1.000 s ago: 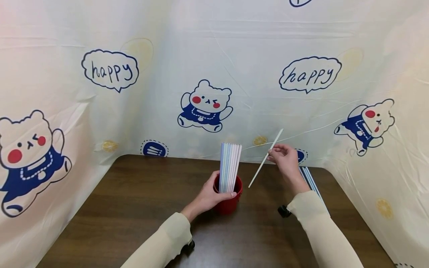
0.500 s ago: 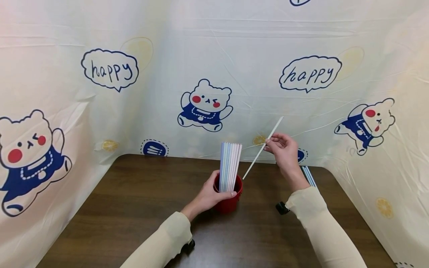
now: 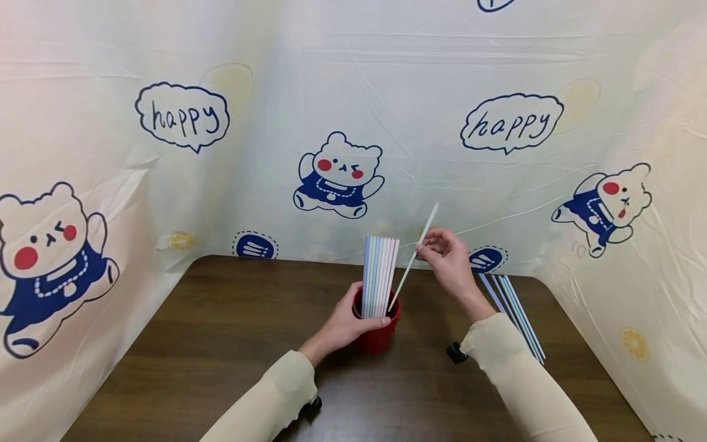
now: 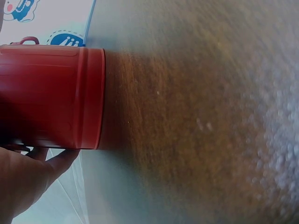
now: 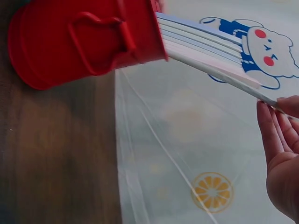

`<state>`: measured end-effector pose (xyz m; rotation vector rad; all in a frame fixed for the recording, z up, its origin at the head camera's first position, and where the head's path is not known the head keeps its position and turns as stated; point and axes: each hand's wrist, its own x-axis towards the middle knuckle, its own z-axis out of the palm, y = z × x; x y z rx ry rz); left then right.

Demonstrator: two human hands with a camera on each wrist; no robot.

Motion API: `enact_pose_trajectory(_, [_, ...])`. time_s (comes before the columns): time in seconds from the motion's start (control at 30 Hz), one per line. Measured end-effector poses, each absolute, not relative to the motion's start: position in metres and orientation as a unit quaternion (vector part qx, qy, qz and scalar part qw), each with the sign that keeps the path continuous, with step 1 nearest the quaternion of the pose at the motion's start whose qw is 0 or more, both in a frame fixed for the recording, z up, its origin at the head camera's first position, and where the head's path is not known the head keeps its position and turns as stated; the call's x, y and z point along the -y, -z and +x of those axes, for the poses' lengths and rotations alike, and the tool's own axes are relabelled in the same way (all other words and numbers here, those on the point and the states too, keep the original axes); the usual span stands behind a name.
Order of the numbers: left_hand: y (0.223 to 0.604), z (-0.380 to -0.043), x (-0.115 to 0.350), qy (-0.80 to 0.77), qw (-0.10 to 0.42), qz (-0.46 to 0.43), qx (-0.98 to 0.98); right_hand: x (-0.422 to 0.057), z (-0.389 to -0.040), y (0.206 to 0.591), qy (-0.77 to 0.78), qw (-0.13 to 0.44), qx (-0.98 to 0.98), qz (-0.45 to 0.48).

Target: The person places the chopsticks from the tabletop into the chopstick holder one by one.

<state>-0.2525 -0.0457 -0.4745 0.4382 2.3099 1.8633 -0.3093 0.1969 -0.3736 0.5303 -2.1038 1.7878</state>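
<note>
A small red pail (image 3: 375, 337) with wire-like side handles stands on the table, holding a row of thin pastel sticks (image 3: 377, 270) that rise above its rim. My left hand (image 3: 345, 319) grips the pail at its left, the thumb lying across the front of the rim. In the left wrist view, fingers show along the side of the pail (image 4: 46, 98). My right hand (image 3: 448, 261) pinches a thin pale stick (image 3: 414, 255) between thumb and fingertips. This stick slants, its lower end inside the pail's mouth, right of the others. In the right wrist view, the pinched stick (image 5: 219, 77) runs beside the row.
Several blue and lilac sticks (image 3: 521, 319) lie on the brown table (image 3: 221, 350) at the right, partly behind my right forearm. A white printed cloth (image 3: 420, 80) hangs behind the table and along both sides.
My right hand rises slightly, then moves left and down with the pale stick, whose lower end passes from outside the pail to within its mouth. My left hand stays put.
</note>
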Motion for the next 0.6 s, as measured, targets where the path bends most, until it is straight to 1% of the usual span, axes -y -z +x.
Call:
enact_pose_trajectory(0.3, [0.474,-0.253,0.046,-0.62,0.072,0.147,-0.767,-0.189,-0.305,0.395,-0.561,0.145,0.785,0.221])
enact_pose_trajectory(0.6, [0.475,-0.252,0.046,-0.624,0.072,0.148,-0.763,-0.178,-0.301,0.41,-0.528,0.123,0.81,0.223])
